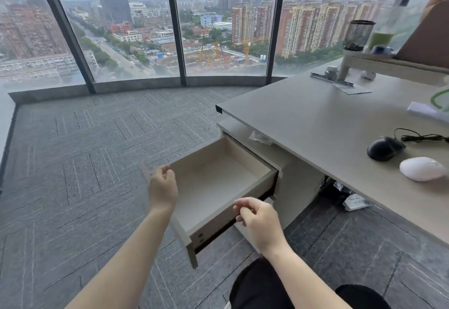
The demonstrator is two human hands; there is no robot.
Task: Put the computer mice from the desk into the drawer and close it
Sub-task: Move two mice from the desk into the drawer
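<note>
The beige drawer point(263, 182) under the desk stands pulled out, and nothing lies inside it. My left hand point(163, 187) hovers at the drawer's front left corner, fingers loosely curled and holding nothing. Over the near side wall of the drawer my right hand point(258, 223) floats with its fingers half curled and nothing in it. On the desk point(315, 123) at the right lie a black wired mouse point(385, 148) and, nearer to me, a white mouse point(422, 168).
A black cable point(422, 137) runs from the black mouse. A shelf riser with a mesh pen cup point(357, 35) stands at the desk's far end. Papers point(427, 111) lie at the right edge. A power strip point(356, 202) sits under the desk. Grey carpet and windows lie to the left.
</note>
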